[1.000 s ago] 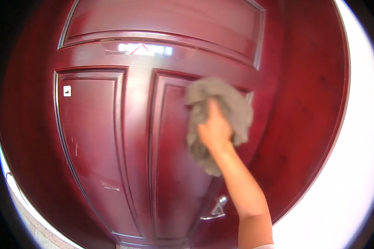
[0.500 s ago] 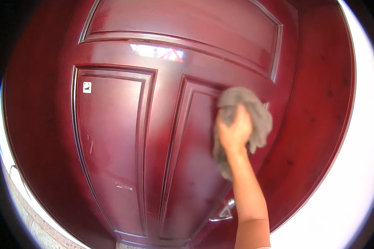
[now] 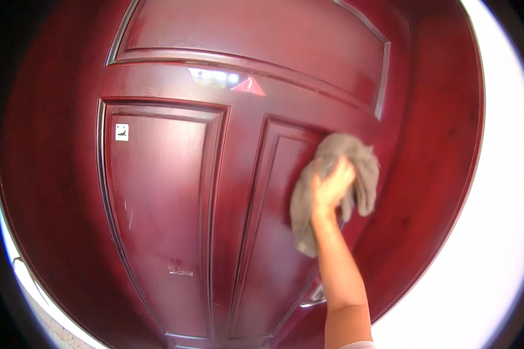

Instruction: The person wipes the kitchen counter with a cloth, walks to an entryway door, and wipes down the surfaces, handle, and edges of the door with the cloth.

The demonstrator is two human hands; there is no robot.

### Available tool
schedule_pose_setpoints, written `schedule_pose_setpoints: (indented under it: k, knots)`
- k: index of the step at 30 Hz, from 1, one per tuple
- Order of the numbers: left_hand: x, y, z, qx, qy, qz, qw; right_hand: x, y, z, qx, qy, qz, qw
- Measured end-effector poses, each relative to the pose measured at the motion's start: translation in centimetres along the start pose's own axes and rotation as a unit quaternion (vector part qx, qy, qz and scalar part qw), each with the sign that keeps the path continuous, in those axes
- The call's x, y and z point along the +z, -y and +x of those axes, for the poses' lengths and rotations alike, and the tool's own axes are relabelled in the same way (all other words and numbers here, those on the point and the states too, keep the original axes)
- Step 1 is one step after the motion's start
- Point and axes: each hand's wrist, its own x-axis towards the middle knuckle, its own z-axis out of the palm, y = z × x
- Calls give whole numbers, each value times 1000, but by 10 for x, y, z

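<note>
One dark red, glossy door [image 3: 239,174] fills most of the view. One white wall [image 3: 466,262] stands beyond it, from three to five o'clock. The door shows three framed panels: an upper panel [image 3: 256,29] at twelve, a left panel [image 3: 157,192] towards nine, and a right panel [image 3: 268,232] towards five to six. One bare right forearm [image 3: 343,267] rises from the lower edge at five o'clock.

There is one cloth [image 3: 303,203], between three and four o'clock of the centre, in front of the upper part of the right panel and its outer edge. It is plain grey-brown, crumpled and slightly blurred. A long fold droops to a blunt end at the hand's seven o'clock; a shorter flap hangs at its three to four o'clock. How firmly it meets the door cannot be told.

The one visible right hand [image 3: 335,183] has its fingers bunched into the cloth, gripping a gathered part; blur hides the single fingers. The left hand's state cannot be told.

One silvery handle [image 3: 314,299] sits at five o'clock, partly behind the forearm. Two pale marks, an upper mark [image 3: 128,215] and a lower mark [image 3: 181,272], show on the left panel at eight and seven o'clock. One small white sticker [image 3: 121,132] with a dark figure is towards ten.
</note>
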Motion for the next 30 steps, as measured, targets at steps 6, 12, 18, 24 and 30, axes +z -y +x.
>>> schedule_pose_setpoints:
  k: [6,12,18,24,30]
  knots:
    - [11,-2,49,29,4,-18,999,-14,24,33,22,178,116,977]
    - [41,-12,95,46,1,-41,998,-19,-13,127,2,115,81,990]
    - [71,-27,129,61,17,-53,997,-15,-9,132,-151,-6,6,988]
    - [103,-55,192,96,15,-63,993,-9,-7,107,-251,0,-2,968]
    - [104,-59,213,91,-9,-62,994,3,55,109,-223,174,19,959]
